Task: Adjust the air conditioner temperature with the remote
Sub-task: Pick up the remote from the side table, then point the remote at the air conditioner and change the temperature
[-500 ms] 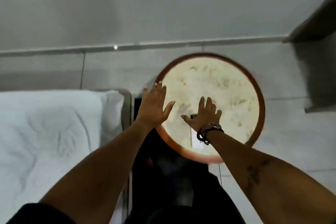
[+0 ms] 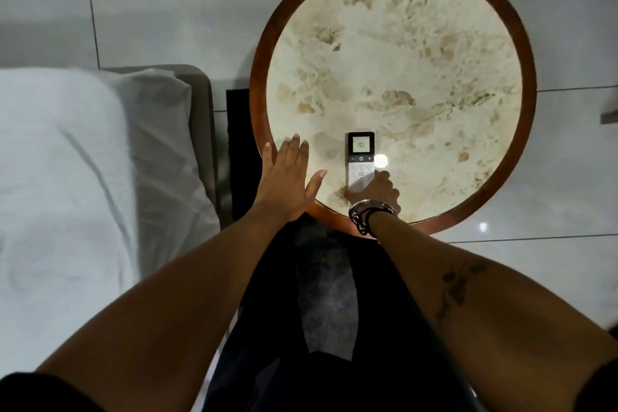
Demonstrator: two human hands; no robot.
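Observation:
A slim white remote (image 2: 360, 157) lies flat on the round marble table (image 2: 418, 53), near its front edge. Its small screen reads 20. My right hand (image 2: 376, 192), with dark bracelets at the wrist, is closed around the remote's near end, fingers curled over the lower buttons. My left hand (image 2: 287, 182) rests flat and spread on the table's front-left rim, just left of the remote and apart from it. No air conditioner shows in the view.
A bed with white sheets and a pillow (image 2: 73, 177) fills the left side, its grey frame (image 2: 200, 117) close to the table. Pale glossy floor tiles (image 2: 568, 177) surround the table. My dark-clothed legs (image 2: 321, 311) are below.
My right hand has curled from flat and open over the remote to gripping its near end, uncovering the screen. The camera has dropped closer to the table. My left hand stays flat.

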